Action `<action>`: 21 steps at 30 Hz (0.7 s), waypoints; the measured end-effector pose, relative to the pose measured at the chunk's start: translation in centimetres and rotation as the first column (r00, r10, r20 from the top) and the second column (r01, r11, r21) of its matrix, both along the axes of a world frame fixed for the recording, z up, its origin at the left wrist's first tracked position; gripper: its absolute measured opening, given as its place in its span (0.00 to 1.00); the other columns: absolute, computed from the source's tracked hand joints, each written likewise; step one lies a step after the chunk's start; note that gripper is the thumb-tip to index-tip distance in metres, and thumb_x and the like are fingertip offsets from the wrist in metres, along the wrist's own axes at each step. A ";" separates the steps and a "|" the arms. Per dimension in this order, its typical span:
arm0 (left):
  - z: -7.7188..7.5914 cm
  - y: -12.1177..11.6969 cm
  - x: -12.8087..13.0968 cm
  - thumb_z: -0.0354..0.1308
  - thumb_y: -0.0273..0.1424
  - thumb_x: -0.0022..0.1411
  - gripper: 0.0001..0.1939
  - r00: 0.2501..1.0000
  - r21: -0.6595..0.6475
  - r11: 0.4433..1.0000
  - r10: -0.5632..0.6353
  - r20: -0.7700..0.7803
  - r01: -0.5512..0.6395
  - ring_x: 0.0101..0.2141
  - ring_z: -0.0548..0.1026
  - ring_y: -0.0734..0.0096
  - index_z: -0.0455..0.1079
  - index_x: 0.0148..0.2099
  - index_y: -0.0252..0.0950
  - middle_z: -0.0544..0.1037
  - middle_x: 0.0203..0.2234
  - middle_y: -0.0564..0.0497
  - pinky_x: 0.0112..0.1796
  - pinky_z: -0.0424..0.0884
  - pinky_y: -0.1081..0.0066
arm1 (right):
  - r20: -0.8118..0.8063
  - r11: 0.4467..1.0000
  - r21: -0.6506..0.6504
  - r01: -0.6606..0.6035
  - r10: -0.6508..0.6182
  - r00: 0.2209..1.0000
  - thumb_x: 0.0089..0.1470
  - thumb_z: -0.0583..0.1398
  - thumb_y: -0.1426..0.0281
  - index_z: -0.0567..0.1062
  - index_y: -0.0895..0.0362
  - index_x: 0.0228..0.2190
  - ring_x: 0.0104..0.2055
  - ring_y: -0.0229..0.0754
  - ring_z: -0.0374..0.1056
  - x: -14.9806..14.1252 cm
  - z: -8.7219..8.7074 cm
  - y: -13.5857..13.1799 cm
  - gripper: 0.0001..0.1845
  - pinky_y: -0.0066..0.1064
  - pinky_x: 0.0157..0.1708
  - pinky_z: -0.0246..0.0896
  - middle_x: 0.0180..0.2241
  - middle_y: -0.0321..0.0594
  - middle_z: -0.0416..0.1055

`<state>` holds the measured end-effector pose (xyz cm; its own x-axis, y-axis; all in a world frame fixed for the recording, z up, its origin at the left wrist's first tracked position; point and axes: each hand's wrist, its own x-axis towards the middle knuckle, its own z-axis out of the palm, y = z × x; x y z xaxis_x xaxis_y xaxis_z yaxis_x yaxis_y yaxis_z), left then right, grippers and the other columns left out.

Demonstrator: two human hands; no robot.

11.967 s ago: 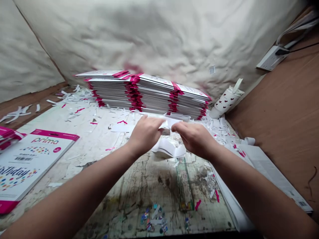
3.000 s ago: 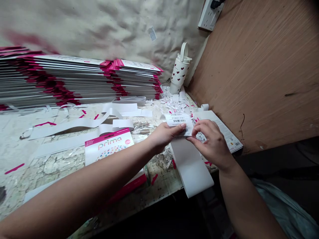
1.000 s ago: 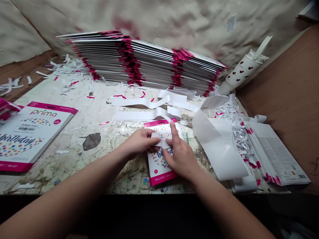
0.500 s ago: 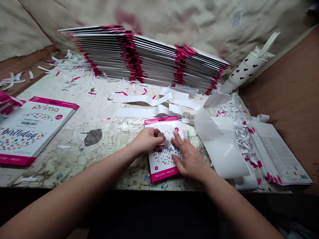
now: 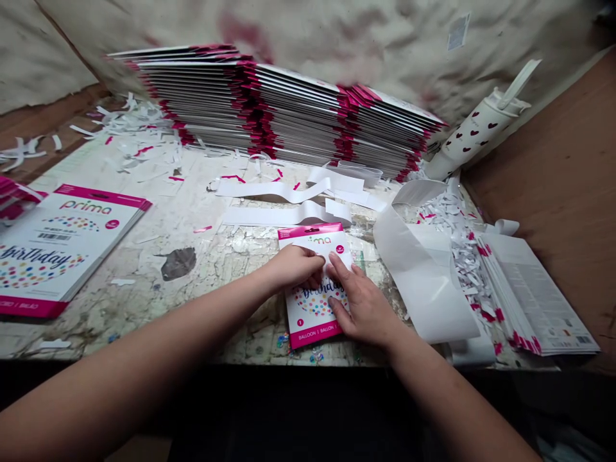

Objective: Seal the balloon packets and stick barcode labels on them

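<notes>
In front of me a balloon packet [image 5: 315, 330], white with pink bands, coloured dots and the word "birthday", lies flat near the table's front edge. My left hand [image 5: 297, 266] is over its upper left part, fingers curled in a pinch. A white edge of the label strip [image 5: 314, 249] shows beside its knuckles; the rest is hidden by the fingers. My right hand [image 5: 363, 301] rests on the packet's right side, its fingers apart, the index fingertip close to the left fingers.
A stack of similar packets [image 5: 52, 250] lies at left. Tall piles of packets [image 5: 298, 115] line the back wall. White paper strips [image 5: 283, 215], a wide white roll strip [image 5: 428, 276], paper scraps, a heart-patterned tumbler [image 5: 476, 135] and face-down packets [image 5: 543, 295] surround the work area.
The label strip has come from the right side to the packet. Since half a second ago my left fingers have moved slightly right and closed over it; the right hand stays on the packet.
</notes>
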<state>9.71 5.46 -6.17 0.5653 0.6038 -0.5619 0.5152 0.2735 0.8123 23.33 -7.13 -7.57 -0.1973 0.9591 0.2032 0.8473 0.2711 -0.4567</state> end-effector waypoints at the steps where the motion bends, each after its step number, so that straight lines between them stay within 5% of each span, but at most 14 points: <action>1: 0.1 0.0 0.1 0.53 0.30 0.48 0.07 1.000 0.003 1.000 -0.013 -0.007 0.013 0.19 0.73 0.69 0.68 0.24 0.32 0.74 0.16 0.48 0.21 0.67 0.73 | 0.004 0.999 0.032 0.007 -0.007 1.000 0.52 0.53 0.73 0.36 0.57 0.63 0.59 0.45 0.55 0.0 -0.2 -0.1 0.43 0.46 0.58 0.50 0.60 0.48 0.55; 6: 1.1 0.2 -0.2 0.50 0.28 0.49 0.09 0.994 0.071 0.992 -0.105 -0.044 0.108 0.21 0.72 0.68 0.70 0.25 0.31 0.74 0.17 0.49 0.24 0.67 0.71 | 0.071 0.997 0.070 0.008 -0.013 0.997 0.52 0.53 0.75 0.36 0.53 0.63 0.60 0.48 0.53 -0.2 -0.8 -0.3 0.43 0.48 0.57 0.51 0.60 0.46 0.55; 8: 1.6 -0.4 -1.1 0.50 0.27 0.50 0.09 0.990 0.198 0.971 -0.128 -0.057 0.137 0.26 0.73 0.66 0.72 0.28 0.32 0.75 0.21 0.49 0.29 0.70 0.69 | 0.067 0.998 0.046 0.029 -0.032 0.997 0.53 0.53 0.74 0.35 0.54 0.63 0.58 0.47 0.57 -0.3 -0.8 -0.3 0.42 0.47 0.57 0.51 0.59 0.46 0.58; 10: 1.5 -1.8 -2.4 0.48 0.25 0.53 0.12 0.990 0.521 0.842 -0.113 -0.080 0.138 0.34 0.74 0.63 0.73 0.35 0.33 0.77 0.30 0.46 0.38 0.70 0.65 | 0.038 0.998 0.044 0.044 -0.046 0.998 0.54 0.53 0.73 0.33 0.55 0.63 0.58 0.46 0.58 -0.4 -0.9 -0.3 0.43 0.46 0.57 0.51 0.59 0.46 0.57; 12: 0.8 -3.8 -3.4 0.46 0.25 0.57 0.17 0.987 0.825 0.542 -0.082 -0.135 0.158 0.46 0.70 0.58 0.72 0.45 0.31 0.74 0.43 0.41 0.48 0.66 0.59 | 0.006 0.998 0.049 0.043 -0.044 0.999 0.54 0.53 0.74 0.32 0.55 0.63 0.59 0.45 0.57 -0.4 -1.1 -0.3 0.43 0.46 0.58 0.51 0.60 0.45 0.56; 14: -0.5 -6.1 -3.9 0.44 0.27 0.60 0.21 0.971 0.923 0.303 -0.040 -0.235 0.236 0.55 0.62 0.50 0.66 0.53 0.25 0.67 0.53 0.33 0.53 0.60 0.53 | -0.031 0.998 0.047 0.036 -0.034 0.999 0.53 0.53 0.75 0.32 0.54 0.62 0.59 0.45 0.57 -0.4 -1.1 -0.3 0.44 0.47 0.58 0.50 0.60 0.46 0.56; 16: -1.7 -7.8 -3.8 0.47 0.33 0.61 0.25 0.936 0.910 0.233 -0.011 -0.351 0.344 0.58 0.56 0.44 0.61 0.57 0.23 0.60 0.57 0.30 0.54 0.57 0.50 | -0.104 0.999 0.016 0.032 -0.030 0.994 0.52 0.54 0.75 0.34 0.53 0.63 0.58 0.46 0.58 -0.2 -0.7 -0.3 0.45 0.49 0.58 0.50 0.58 0.46 0.58; 19: -2.4 -8.8 -3.2 0.50 0.41 0.60 0.30 0.901 0.877 0.236 0.014 -0.433 0.418 0.58 0.56 0.40 0.59 0.60 0.27 0.59 0.58 0.29 0.53 0.57 0.48 | -0.357 0.996 -0.045 0.071 -0.082 0.930 0.50 0.58 0.74 0.47 0.48 0.61 0.56 0.45 0.60 0.6 0.6 0.1 0.40 0.44 0.54 0.58 0.59 0.44 0.56; 21: -2.2 -8.6 -3.0 0.50 0.42 0.60 0.30 0.899 0.872 0.245 0.007 -0.438 0.423 0.58 0.56 0.40 0.59 0.60 0.31 0.59 0.57 0.30 0.53 0.58 0.49 | -0.551 0.983 -0.046 0.176 -0.171 0.816 0.48 0.61 0.71 0.61 0.48 0.54 0.51 0.44 0.64 1.4 1.8 1.0 0.31 0.37 0.47 0.65 0.60 0.42 0.55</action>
<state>6.71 -3.16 -8.36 0.6996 0.6970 0.1573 0.6713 -0.7166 0.1895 24.69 -6.11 -5.77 0.1191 0.9649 0.2342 0.4882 0.1485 -0.8600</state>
